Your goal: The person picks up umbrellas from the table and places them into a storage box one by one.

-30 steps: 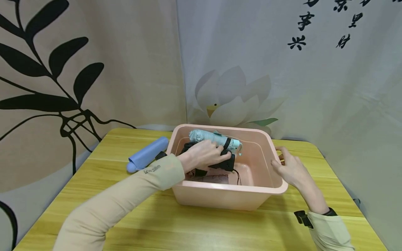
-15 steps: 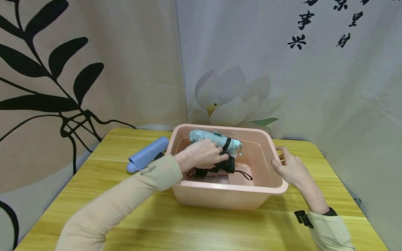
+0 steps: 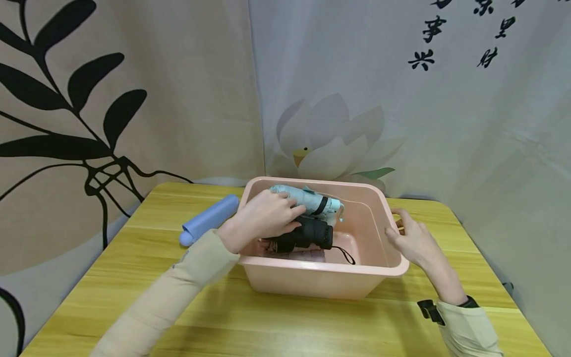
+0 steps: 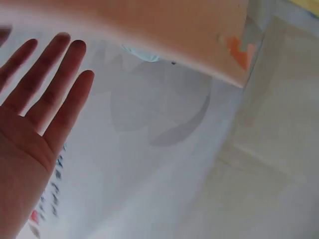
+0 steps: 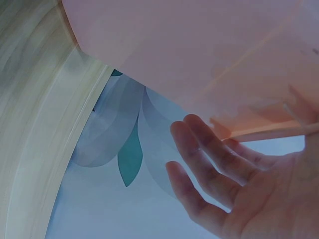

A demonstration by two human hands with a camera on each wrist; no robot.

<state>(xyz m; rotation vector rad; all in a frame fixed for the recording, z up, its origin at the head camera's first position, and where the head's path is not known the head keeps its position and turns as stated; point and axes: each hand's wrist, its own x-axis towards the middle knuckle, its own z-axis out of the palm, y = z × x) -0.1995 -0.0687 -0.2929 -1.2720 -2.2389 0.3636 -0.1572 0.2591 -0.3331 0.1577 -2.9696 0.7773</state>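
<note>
My left hand [image 3: 267, 215] hovers over the left part of a pink plastic bin [image 3: 312, 280], above the folded umbrellas. Its fingers are straight and apart in the left wrist view, with nothing held. Beneath it lies a black folded umbrella [image 3: 314, 233], its cord loop trailing right. Behind that rests a light-blue folded umbrella [image 3: 327, 205] with a dark strap. Under the black one, a pinkish-grey folded bundle [image 3: 308, 256] shows only partly. My right hand [image 3: 415, 240] holds the bin's right rim between thumb and index finger; its other fingers hang loosely outside the wall [image 5: 199, 59].
A blue rolled cylinder [image 3: 209, 219] with a rounded end lies on the wooden table [image 3: 285, 327], left of the bin. A printed curtain [image 3: 200, 99] hangs behind the table. The bin's right half shows bare floor [image 3: 357, 245].
My left hand has let go of the black umbrella and drawn back left and up. The umbrella's cord swung right as it settled in the bin. My right hand has stayed put.
</note>
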